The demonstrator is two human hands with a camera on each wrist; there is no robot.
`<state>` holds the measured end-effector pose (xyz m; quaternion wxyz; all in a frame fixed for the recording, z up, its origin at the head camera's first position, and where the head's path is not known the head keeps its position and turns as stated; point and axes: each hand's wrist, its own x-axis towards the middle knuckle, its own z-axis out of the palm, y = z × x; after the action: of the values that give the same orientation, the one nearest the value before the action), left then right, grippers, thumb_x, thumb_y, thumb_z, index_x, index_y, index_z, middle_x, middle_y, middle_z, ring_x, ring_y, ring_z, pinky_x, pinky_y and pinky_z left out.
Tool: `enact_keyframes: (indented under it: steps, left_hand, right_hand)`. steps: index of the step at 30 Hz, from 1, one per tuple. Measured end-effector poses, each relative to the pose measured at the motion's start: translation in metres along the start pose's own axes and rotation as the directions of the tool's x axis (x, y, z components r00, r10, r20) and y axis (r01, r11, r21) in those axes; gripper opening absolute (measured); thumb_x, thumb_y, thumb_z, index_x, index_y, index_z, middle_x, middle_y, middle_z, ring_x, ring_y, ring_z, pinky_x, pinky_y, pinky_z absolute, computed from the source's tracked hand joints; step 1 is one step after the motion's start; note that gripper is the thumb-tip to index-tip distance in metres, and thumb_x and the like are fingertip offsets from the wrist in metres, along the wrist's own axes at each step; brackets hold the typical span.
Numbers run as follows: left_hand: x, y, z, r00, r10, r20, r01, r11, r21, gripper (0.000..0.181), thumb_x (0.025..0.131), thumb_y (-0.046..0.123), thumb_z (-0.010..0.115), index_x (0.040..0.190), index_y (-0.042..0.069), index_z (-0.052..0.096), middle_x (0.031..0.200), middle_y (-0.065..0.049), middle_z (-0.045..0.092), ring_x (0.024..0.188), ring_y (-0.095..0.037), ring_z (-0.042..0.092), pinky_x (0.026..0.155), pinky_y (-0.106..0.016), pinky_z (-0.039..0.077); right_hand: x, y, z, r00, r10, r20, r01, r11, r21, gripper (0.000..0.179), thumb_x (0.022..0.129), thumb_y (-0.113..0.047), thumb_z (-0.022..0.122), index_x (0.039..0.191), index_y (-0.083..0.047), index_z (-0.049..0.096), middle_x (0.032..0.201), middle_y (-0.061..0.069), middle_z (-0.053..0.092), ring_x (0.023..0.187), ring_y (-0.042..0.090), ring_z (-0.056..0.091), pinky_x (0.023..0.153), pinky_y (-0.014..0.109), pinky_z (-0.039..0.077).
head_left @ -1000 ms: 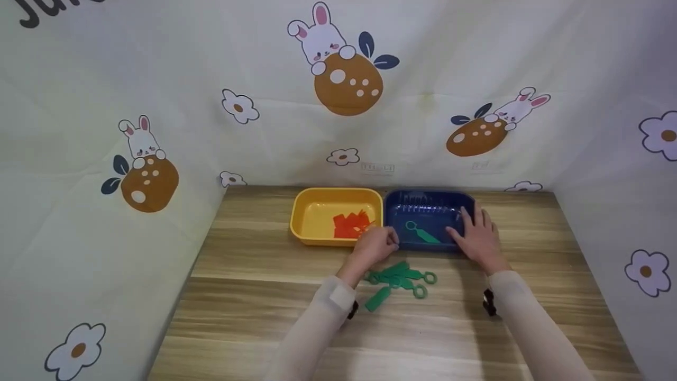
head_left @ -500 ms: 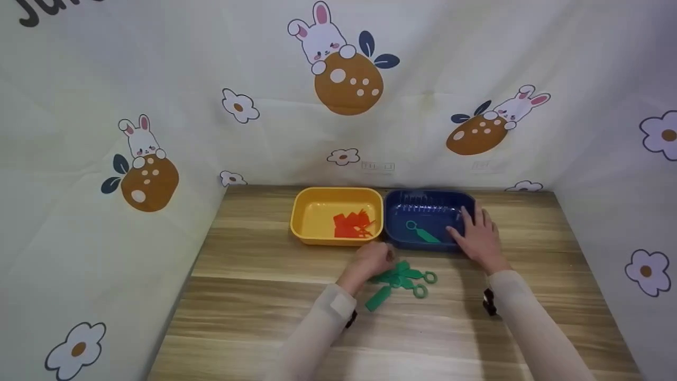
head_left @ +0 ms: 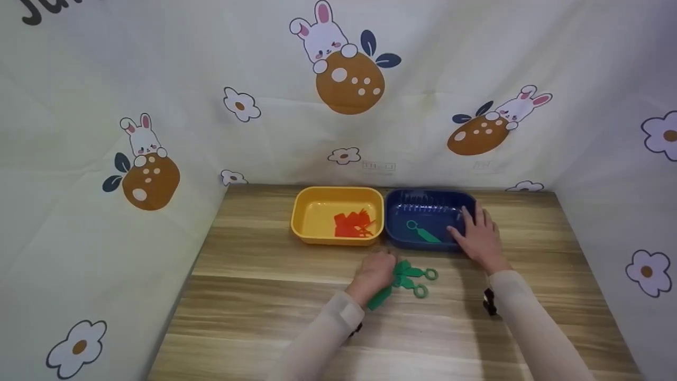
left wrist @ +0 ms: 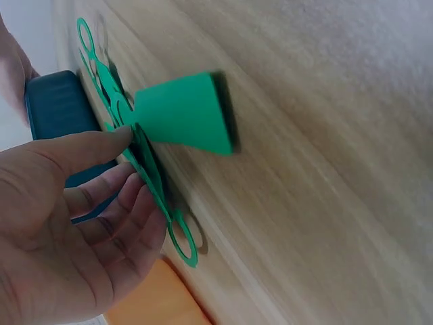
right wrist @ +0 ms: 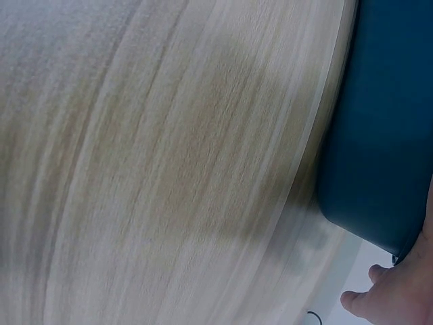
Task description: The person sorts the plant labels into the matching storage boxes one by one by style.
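Observation:
Several flat green tags with ring ends [head_left: 415, 272] lie in an overlapping pile on the wooden table, in front of two boxes. At the pile's left side, my left hand [head_left: 374, 272] pinches one green tag [left wrist: 150, 169] between thumb and fingers, its ring pointing down in the left wrist view. A wide-ended green tag [left wrist: 186, 114] lies beside the thumb. My right hand [head_left: 480, 238] rests on the right front corner of the blue box [head_left: 391, 241], fingers spread and fairly straight. Inside that box is a single green tag [head_left: 426, 234].
A yellow box [head_left: 298, 230] holding orange-red pieces [head_left: 350, 225] stands against the blue box's left side. Behind both hangs a white cloth [head_left: 275, 143] printed with rabbits and flowers. Wood-grain table [head_left: 254, 317] extends in front.
My left hand has come back from between the boxes toward me, down onto the green pile, and now covers its left part. The right hand stays on the blue box.

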<state>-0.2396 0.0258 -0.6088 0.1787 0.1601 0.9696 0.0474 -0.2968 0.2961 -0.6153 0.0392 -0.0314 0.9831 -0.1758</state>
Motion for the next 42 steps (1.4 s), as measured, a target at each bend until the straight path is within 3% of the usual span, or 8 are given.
enact_keyframes:
  steps: [4, 11, 19, 29, 34, 42]
  left_hand:
    - [0.0004, 0.0006, 0.0004, 1.000, 0.004, -0.004, -0.004, 1.000, -0.005, 0.023, 0.090, 0.016, 0.070, 0.113, 0.014, 0.067, 0.108, -0.005, 0.068, 0.086, -0.017, 0.064, 0.071, -0.034, 0.057]
    - [0.0013, -0.0002, 0.0009, 1.000, 0.001, -0.009, -0.002, 0.999, -0.049, 0.013, 0.091, 0.011, 0.067, 0.104, 0.015, 0.066, 0.101, -0.005, 0.069, 0.084, -0.018, 0.064, 0.072, -0.033, 0.056]
    - [0.0001, 0.0004, 0.0003, 0.999, 0.031, -0.036, -0.032, 0.998, -0.047, 0.029, 0.092, 0.007, 0.066, 0.119, 0.015, 0.064, 0.124, -0.009, 0.061, 0.108, -0.022, 0.061, 0.090, -0.033, 0.054]
    - [0.0015, -0.0021, 0.0024, 0.995, 0.059, -0.086, -0.059, 0.998, 0.005, 0.024, 0.093, 0.008, 0.062, 0.115, 0.016, 0.063, 0.111, -0.004, 0.070, 0.109, -0.021, 0.062, 0.096, -0.033, 0.051]
    - [0.0029, -0.0034, 0.0018, 0.996, 0.046, -0.081, -0.043, 0.998, 0.036, 0.020, 0.090, 0.010, 0.066, 0.109, 0.018, 0.065, 0.102, -0.002, 0.072, 0.098, -0.019, 0.066, 0.089, -0.032, 0.054]
    - [0.0048, -0.0032, -0.0033, 1.000, -0.002, -0.027, 0.000, 0.996, -0.085, 0.024, 0.088, 0.003, 0.066, 0.102, 0.021, 0.072, 0.096, 0.001, 0.073, 0.084, -0.015, 0.064, 0.072, -0.030, 0.054]
  right_hand:
    - [0.0013, 0.0003, 0.0005, 1.000, 0.009, 0.004, -0.009, 1.000, -0.002, 0.084, 0.099, -0.060, 0.042, 0.158, -0.003, 0.021, 0.165, 0.029, -0.001, 0.148, 0.055, 0.009, 0.116, 0.071, 0.013]
    - [0.0014, 0.0006, 0.0010, 1.000, 0.007, 0.011, -0.007, 1.000, -0.006, 0.085, 0.099, -0.061, 0.041, 0.158, -0.003, 0.019, 0.164, 0.030, -0.002, 0.148, 0.055, 0.008, 0.116, 0.071, 0.012]
    - [0.0013, 0.0024, 0.0010, 1.000, 0.001, 0.002, -0.001, 1.000, -0.003, 0.085, 0.100, -0.061, 0.040, 0.158, -0.003, 0.020, 0.164, 0.030, -0.001, 0.148, 0.055, 0.008, 0.115, 0.072, 0.013]
    - [0.0024, 0.0029, 0.0020, 1.000, 0.008, 0.012, -0.008, 1.000, -0.009, 0.086, 0.099, -0.061, 0.040, 0.158, -0.003, 0.019, 0.164, 0.030, -0.002, 0.148, 0.056, 0.007, 0.115, 0.072, 0.012]
    - [0.0020, 0.0020, 0.0014, 1.000, 0.006, 0.011, -0.006, 1.000, -0.005, 0.085, 0.099, -0.061, 0.040, 0.158, -0.003, 0.020, 0.164, 0.030, -0.001, 0.148, 0.055, 0.008, 0.115, 0.072, 0.014]
    - [0.0008, 0.0009, 0.0002, 1.000, 0.001, 0.005, 0.000, 1.000, -0.013, 0.084, 0.100, -0.058, 0.042, 0.158, -0.002, 0.020, 0.164, 0.031, 0.000, 0.147, 0.056, 0.009, 0.115, 0.072, 0.014]
